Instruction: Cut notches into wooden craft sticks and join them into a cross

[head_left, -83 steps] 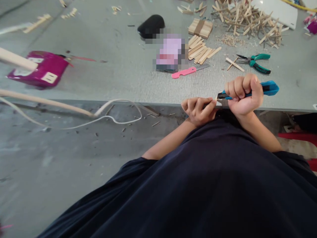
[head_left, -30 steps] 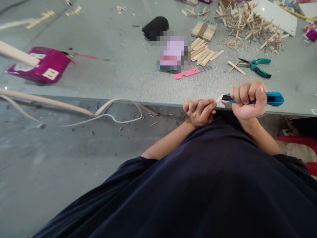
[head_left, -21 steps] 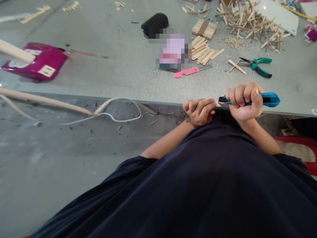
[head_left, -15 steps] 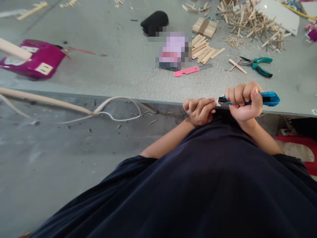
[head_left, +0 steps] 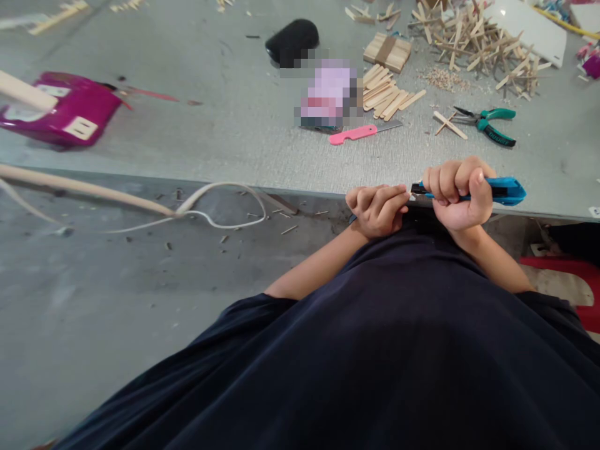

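Note:
My right hand (head_left: 460, 192) is wrapped round a blue utility knife (head_left: 509, 190), its black front end pointing left toward my other hand. My left hand (head_left: 379, 208) is closed in a pinch at the table's front edge, close to the knife's tip. A small pale bit shows at its fingertips; what it grips is mostly hidden by the fingers. Just beyond my hands lie green-handled pliers (head_left: 490, 124), two crossed wooden sticks (head_left: 450, 125) and a pink folding knife (head_left: 354, 134) with its blade out.
Loose craft sticks (head_left: 389, 94), a banded stick bundle (head_left: 387, 52) and a large stick heap (head_left: 482, 40) lie on the grey table (head_left: 225, 137). A black pouch-like object (head_left: 293, 42) and a purple piece (head_left: 70, 109) are farther left. A red stool (head_left: 584, 278) stands at lower right.
My right hand and the utility knife have shifted slightly left, nearer my left fingertips. The left hand stays in place.

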A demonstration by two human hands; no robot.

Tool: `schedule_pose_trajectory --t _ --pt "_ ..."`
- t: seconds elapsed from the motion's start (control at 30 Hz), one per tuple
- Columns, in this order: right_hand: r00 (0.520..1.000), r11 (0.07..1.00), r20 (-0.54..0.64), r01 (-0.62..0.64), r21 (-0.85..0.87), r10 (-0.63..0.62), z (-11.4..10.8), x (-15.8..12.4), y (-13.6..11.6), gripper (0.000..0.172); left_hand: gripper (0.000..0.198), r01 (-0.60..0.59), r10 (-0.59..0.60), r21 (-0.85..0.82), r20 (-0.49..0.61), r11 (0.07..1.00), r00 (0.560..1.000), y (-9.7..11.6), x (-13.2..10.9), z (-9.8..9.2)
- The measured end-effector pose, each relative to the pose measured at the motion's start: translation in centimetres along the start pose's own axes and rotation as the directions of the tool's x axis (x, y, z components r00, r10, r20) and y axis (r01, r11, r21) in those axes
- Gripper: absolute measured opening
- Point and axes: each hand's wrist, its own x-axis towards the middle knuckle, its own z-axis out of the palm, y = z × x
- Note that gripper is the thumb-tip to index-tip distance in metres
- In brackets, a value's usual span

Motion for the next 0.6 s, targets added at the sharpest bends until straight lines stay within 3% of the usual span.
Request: schedule_pose_trajectory --t 0.17,0.3,0.6 --pt "0.999 0.999 0.037 0.027 0.02 -0.028 -0.11 -0.01 0.12 0.084 0.059 0.112 -0.103 -0.081 0.111 0.99 0.989 -0.17 -0.48 -0.03" --pt "0.999 1.0 0.036 0.029 0.005 -0.029 -0.1 -0.16 0.06 0.083 0.046 0.033 -0.031 -0.041 0.033 0.999 0.999 -0.08 -0.44 0.07" --pt "0.994 0.997 -0.112 -0.005 -0.083 -0.004 0.34 0.15 -0.27 0.096 0.05 0.085 -0.091 0.052 0.14 0.995 0.986 -0.17 -1.04 0.18"
